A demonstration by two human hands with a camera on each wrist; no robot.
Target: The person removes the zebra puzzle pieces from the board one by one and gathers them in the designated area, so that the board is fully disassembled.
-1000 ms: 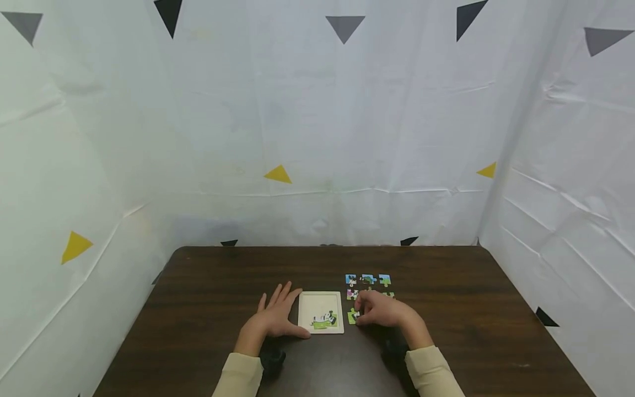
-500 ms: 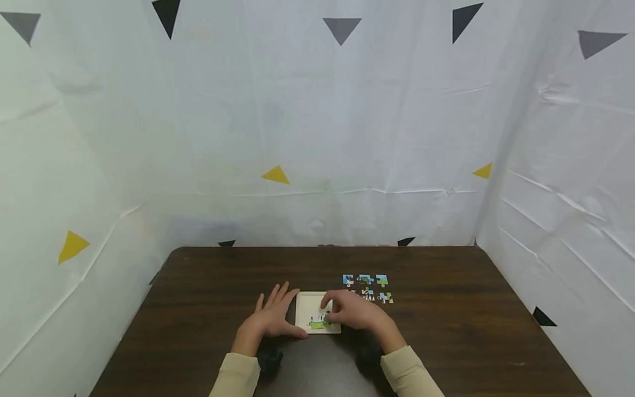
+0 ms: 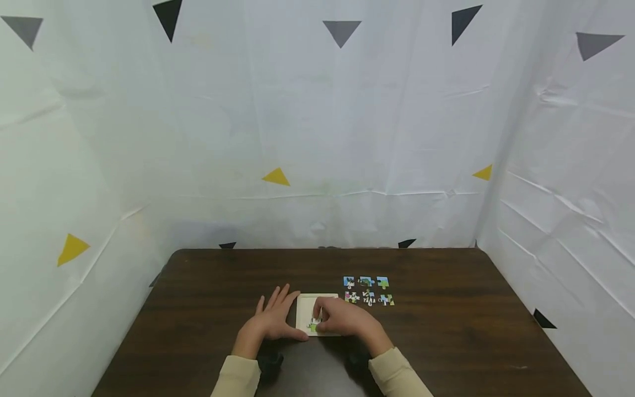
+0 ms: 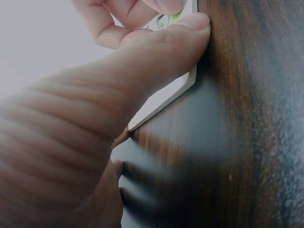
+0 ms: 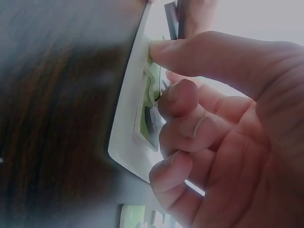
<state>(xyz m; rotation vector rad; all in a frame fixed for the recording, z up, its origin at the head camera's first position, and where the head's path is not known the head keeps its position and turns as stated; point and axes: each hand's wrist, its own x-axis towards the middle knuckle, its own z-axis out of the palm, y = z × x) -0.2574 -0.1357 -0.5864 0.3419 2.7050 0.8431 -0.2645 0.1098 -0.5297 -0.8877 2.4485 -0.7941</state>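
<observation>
A pale square puzzle tray (image 3: 304, 303) lies on the table, with green-and-white puzzle pieces (image 3: 312, 327) along its near side. My left hand (image 3: 272, 322) rests at its left, fingers spread; its index finger is at the far left corner and its thumb (image 4: 183, 40) against the near edge. Over the tray is my right hand (image 3: 344, 318), fingers curled, pinching a puzzle piece. In the right wrist view the thumb (image 5: 166, 53) touches a green piece, and a joined piece (image 5: 148, 118) with a dark patch lies beside it. The right hand hides part of the tray.
Several loose puzzle pieces (image 3: 368, 298) lie in two rows on the dark wooden table (image 3: 446, 331), right of the tray. White sheeting (image 3: 317, 121) with triangle shapes stands behind the table and on both sides.
My right hand picked up the green piece nearest me, right of the tray, and carried it left over the tray. It then shifted slightly further left. The left hand has stayed at the tray.
</observation>
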